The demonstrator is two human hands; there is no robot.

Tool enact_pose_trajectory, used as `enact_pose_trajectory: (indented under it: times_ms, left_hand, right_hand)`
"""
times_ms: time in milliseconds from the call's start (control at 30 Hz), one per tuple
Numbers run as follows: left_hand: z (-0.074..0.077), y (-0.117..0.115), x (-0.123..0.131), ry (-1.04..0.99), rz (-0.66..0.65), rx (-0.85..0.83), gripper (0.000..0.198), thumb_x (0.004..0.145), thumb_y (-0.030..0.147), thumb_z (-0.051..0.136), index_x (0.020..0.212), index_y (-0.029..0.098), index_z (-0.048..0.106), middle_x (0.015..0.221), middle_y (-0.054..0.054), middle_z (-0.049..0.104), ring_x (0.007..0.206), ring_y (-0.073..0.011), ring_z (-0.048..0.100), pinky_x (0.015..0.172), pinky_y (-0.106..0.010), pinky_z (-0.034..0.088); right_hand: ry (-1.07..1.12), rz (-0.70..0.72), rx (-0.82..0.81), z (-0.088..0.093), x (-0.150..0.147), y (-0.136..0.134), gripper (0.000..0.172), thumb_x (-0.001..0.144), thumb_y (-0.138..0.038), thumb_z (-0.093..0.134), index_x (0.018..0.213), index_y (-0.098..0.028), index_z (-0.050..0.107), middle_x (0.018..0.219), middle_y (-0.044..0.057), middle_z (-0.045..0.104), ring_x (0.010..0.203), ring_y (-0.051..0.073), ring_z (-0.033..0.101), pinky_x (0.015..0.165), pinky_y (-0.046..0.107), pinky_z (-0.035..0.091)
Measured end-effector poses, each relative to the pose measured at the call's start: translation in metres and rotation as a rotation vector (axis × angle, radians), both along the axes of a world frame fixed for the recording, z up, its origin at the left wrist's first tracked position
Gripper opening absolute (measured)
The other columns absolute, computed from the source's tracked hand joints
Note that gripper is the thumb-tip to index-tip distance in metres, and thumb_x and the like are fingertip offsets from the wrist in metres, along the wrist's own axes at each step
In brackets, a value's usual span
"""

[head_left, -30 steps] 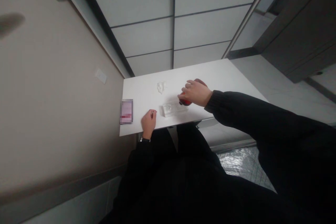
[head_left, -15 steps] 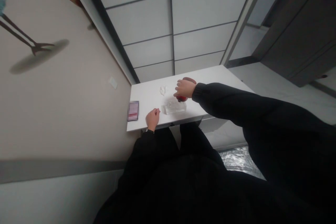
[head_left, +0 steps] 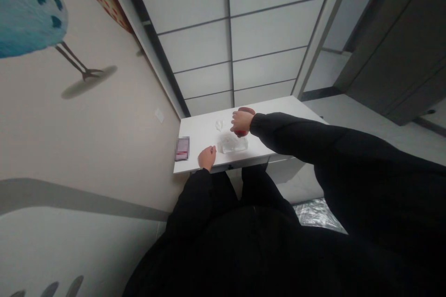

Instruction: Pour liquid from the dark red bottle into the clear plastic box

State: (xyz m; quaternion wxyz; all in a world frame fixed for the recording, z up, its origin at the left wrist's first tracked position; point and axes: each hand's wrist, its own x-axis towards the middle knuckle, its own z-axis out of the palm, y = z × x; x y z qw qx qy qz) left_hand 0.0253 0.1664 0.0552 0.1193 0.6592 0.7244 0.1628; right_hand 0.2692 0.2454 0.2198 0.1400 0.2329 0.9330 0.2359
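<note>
My right hand (head_left: 241,121) is closed around a red object (head_left: 241,133) with a rounded far end (head_left: 246,110) and a small dark tip at its near end. Its middle is hidden by my fingers, so its kind is unclear. Just below it on the white table (head_left: 275,110) lies a clear, shiny package or block (head_left: 234,144). My left hand (head_left: 207,157) is curled closed at the table's front edge, left of the clear package. Whatever its fingers may hold is too small to make out.
A crumpled white scrap (head_left: 219,125) lies behind the package. At the table's left end is a pink, blurred-out card or booklet (head_left: 182,149). A wall (head_left: 139,148) borders the left side, and white panelled doors (head_left: 202,51) stand behind the table.
The camera view has shifted, so more of the bird picture on the left shows. Both hands stay by the clear package, the right one still holding the red object.
</note>
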Motion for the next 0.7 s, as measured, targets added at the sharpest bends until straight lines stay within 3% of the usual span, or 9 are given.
enact_pose_trajectory:
  times_ms: [133, 233, 367, 500, 600, 700]
  left_hand:
    - [0.0, 0.0, 0.001, 0.027, 0.0, -0.006, 0.035, 0.102, 0.04, 0.065, 0.13, 0.018, 0.064, 0.132, -0.011, 0.066, 0.112, -0.0236, 0.068, 0.097, -0.046, 0.06]
    - [0.0, 0.001, -0.001, 0.068, -0.011, 0.0, 0.035, 0.102, 0.04, 0.065, 0.13, 0.018, 0.064, 0.132, -0.011, 0.066, 0.113, -0.0236, 0.068, 0.097, -0.046, 0.06]
    - [0.0, 0.003, -0.003, 0.124, -0.035, 0.002, 0.035, 0.102, 0.04, 0.065, 0.13, 0.018, 0.064, 0.131, -0.011, 0.066, 0.112, -0.0234, 0.068, 0.096, -0.045, 0.06]
    - [-0.002, 0.005, -0.004, 0.153, -0.045, -0.004, 0.034, 0.102, 0.04, 0.065, 0.128, 0.018, 0.065, 0.13, -0.011, 0.067, 0.111, -0.0231, 0.069, 0.096, -0.045, 0.06]
    - [-0.002, 0.005, -0.004, 0.161, -0.041, -0.005, 0.035, 0.102, 0.04, 0.065, 0.129, 0.018, 0.065, 0.13, -0.011, 0.067, 0.111, -0.0232, 0.068, 0.096, -0.045, 0.06]
    - [-0.001, 0.005, -0.004, 0.168, -0.037, -0.004, 0.034, 0.102, 0.04, 0.065, 0.129, 0.018, 0.065, 0.13, -0.011, 0.067, 0.111, -0.0231, 0.068, 0.096, -0.045, 0.061]
  right_hand:
    - [-0.017, -0.008, -0.002, -0.008, -0.003, 0.008, 0.014, 0.102, -0.028, 0.061, 0.102, -0.019, 0.072, 0.102, 0.004, 0.074, 0.099, 0.021, 0.068, 0.098, 0.044, 0.051]
    - [-0.007, -0.023, -0.018, -0.015, -0.007, 0.015, 0.029, 0.101, -0.041, 0.067, 0.118, -0.017, 0.068, 0.119, 0.007, 0.07, 0.107, 0.022, 0.069, 0.097, 0.046, 0.058]
    - [0.053, -0.046, -0.053, -0.023, -0.011, 0.023, 0.033, 0.102, -0.04, 0.067, 0.126, -0.018, 0.066, 0.127, 0.009, 0.068, 0.11, 0.023, 0.068, 0.096, 0.046, 0.06]
    - [0.147, -0.055, -0.097, -0.026, -0.004, 0.027, 0.026, 0.101, -0.04, 0.066, 0.115, -0.018, 0.069, 0.117, 0.007, 0.071, 0.108, 0.023, 0.068, 0.099, 0.047, 0.055]
    - [0.239, -0.059, -0.128, -0.025, 0.009, 0.029, 0.008, 0.095, -0.023, 0.064, 0.095, -0.023, 0.072, 0.098, 0.002, 0.076, 0.102, 0.023, 0.067, 0.103, 0.047, 0.045]
    - [0.337, -0.073, -0.177, -0.025, 0.026, 0.03, 0.018, 0.083, -0.016, 0.068, 0.096, -0.028, 0.073, 0.096, 0.001, 0.078, 0.101, 0.023, 0.066, 0.105, 0.045, 0.037]
